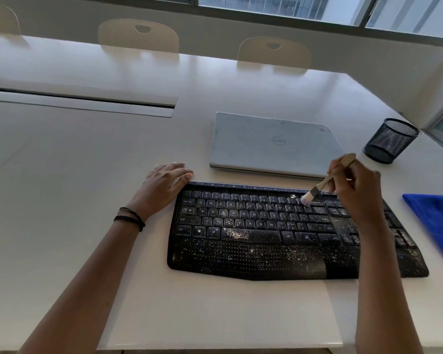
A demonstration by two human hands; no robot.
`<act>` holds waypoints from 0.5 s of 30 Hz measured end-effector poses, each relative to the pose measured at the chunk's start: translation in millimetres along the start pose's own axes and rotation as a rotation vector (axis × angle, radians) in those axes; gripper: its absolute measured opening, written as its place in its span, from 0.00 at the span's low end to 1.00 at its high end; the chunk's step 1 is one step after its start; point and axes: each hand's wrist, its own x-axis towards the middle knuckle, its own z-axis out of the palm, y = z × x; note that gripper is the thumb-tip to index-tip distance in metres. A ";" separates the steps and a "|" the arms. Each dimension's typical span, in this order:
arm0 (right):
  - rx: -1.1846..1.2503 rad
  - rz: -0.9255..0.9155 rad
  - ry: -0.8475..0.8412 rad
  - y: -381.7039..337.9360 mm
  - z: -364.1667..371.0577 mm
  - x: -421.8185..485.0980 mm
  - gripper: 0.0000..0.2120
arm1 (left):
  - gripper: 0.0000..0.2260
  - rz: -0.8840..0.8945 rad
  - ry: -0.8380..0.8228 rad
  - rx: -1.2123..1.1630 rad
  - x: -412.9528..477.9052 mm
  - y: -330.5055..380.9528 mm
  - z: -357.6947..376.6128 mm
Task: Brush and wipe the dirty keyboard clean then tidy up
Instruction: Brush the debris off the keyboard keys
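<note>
A black keyboard [253, 231] lies on the white table [87, 175], speckled with white crumbs over its keys and palm rest. My right hand [356, 195] grips a small wooden-handled brush [317, 186]; its pale bristles touch the upper right rows of keys. My left hand [168, 178] rests flat on the table with fingers straight, its thumb against the keyboard's top left corner. A blue cloth [437, 221] lies on the table to the right of the keyboard.
A closed silver laptop [274, 144] sits just behind the keyboard. A black mesh pen cup [390, 140] stands at the far right. A cable slot [87, 103] runs across the table at left. Chairs [138, 34] line the far edge under windows.
</note>
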 end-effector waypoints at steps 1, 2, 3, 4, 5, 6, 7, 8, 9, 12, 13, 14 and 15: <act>-0.006 0.009 -0.006 2.5 -0.2 -0.7 0.12 | 0.25 0.003 0.002 -0.003 0.3 -0.2 0.4; -0.013 0.016 -0.011 5.0 -0.7 -1.2 0.11 | 0.25 0.005 0.004 -0.007 0.6 -0.2 0.8; -0.020 0.021 -0.016 6.4 -1.0 -1.7 0.12 | 0.25 0.005 0.006 -0.010 0.8 -0.3 1.2; -0.028 0.025 -0.023 7.2 -1.2 -2.1 0.13 | 0.25 0.006 0.007 -0.009 0.8 -0.5 1.4; -0.035 0.029 -0.029 7.6 -1.3 -2.3 0.13 | 0.25 0.005 0.007 -0.008 0.8 -0.7 1.5; -0.044 0.030 -0.035 7.7 -1.7 -2.5 0.13 | 0.25 0.005 0.007 -0.008 0.7 -0.5 1.4; -0.056 0.027 -0.041 7.8 -1.9 -2.4 0.13 | 0.25 0.004 0.007 -0.009 0.6 -0.5 1.6; -0.068 0.018 -0.049 7.9 -2.0 -2.3 0.12 | 0.25 0.006 0.009 -0.009 0.5 -0.3 1.7; -0.078 0.008 -0.057 7.7 -2.0 -2.2 0.12 | 0.25 0.006 0.011 -0.009 0.4 0.1 2.0; -0.071 -0.022 -0.076 6.9 -1.0 -3.4 0.12 | 0.22 0.008 0.009 -0.007 0.1 -0.2 2.8; -0.055 -0.027 -0.082 6.1 -0.7 -4.1 0.12 | 0.23 0.007 0.008 -0.007 0.0 -0.1 2.3; -0.033 -0.028 -0.084 5.2 -0.4 -5.1 0.13 | 0.24 0.005 0.007 -0.009 -0.1 0.1 1.9; -0.010 -0.028 -0.081 4.6 -0.3 -6.0 0.13 | 0.25 0.002 0.007 -0.011 -0.3 0.2 1.5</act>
